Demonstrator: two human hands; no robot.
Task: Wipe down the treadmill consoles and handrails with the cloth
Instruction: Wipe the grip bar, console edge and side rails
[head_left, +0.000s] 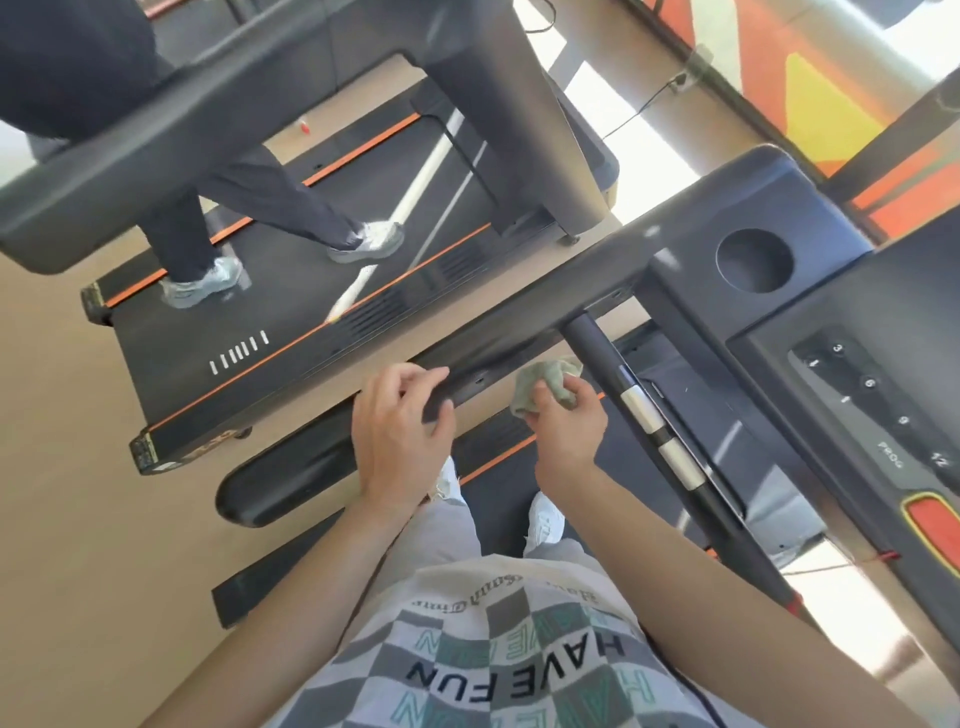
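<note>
I stand on a black treadmill. Its left handrail (311, 467) runs diagonally from lower left up to the console (841, 374) at the right. My left hand (402, 431) grips the handrail, fingers curled over its top edge. Just to the right, my right hand (569, 421) holds a bunched pale green cloth (545, 382) pressed against the inner side of the same rail. A round black grip bar (639, 410) with silver sensor pads passes right beside the cloth. The console shows number buttons, a round cup holder (754, 261) and an orange-red button (935, 525).
A second treadmill (291, 322) with orange side stripes stands to the left, and a person in dark trousers and grey shoes (363, 241) walks on it. Its handrail (156, 171) crosses the upper left. Light wooden floor (78, 519) lies between. An orange and yellow wall panel (810, 104) is upper right.
</note>
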